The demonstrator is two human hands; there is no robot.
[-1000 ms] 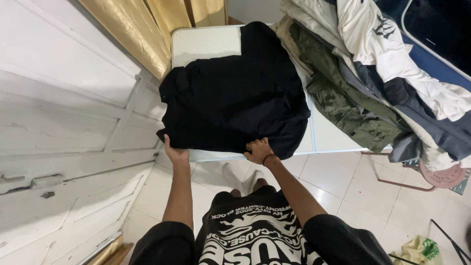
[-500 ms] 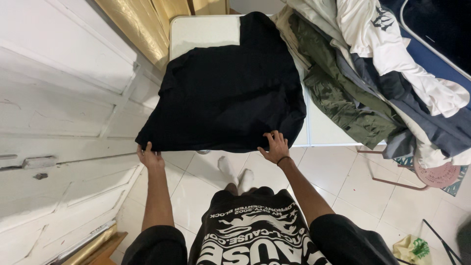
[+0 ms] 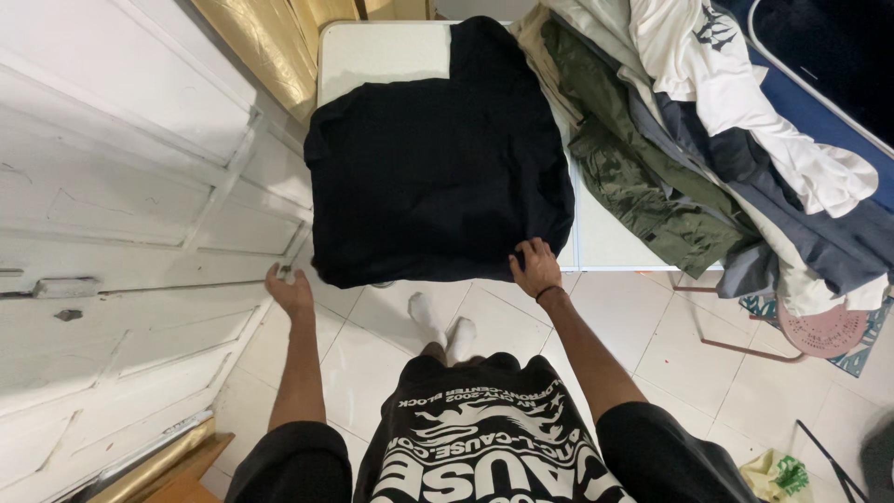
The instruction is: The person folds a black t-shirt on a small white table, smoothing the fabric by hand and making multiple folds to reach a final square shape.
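White floor tiles (image 3: 652,335) run under a pale desk (image 3: 372,51) pushed against a white panelled door (image 3: 112,233), with a fold of gold curtain (image 3: 270,42) hanging at the far corner. On the desk lies a black garment (image 3: 438,177), folded into a rough square with a narrower part reaching toward the far edge; its cloth is plain and dark, lightly creased, and its near edge droops over the front of the desk. The right hand (image 3: 536,268) rests on the near right corner of that garment, fingers curled onto the cloth and pinching its edge. The left hand (image 3: 291,291) hangs open and empty just off the garment's near left corner, fingers loosely spread, touching nothing that can be made out. Crowding the right side of the desk is a heap of clothes: an olive green jacket (image 3: 643,177) just beside the black garment, grey-blue pieces (image 3: 782,214) and a white shirt (image 3: 745,102) piled over it, spilling past the desk's edge. Below, feet in white socks (image 3: 445,326) stand on the tiles
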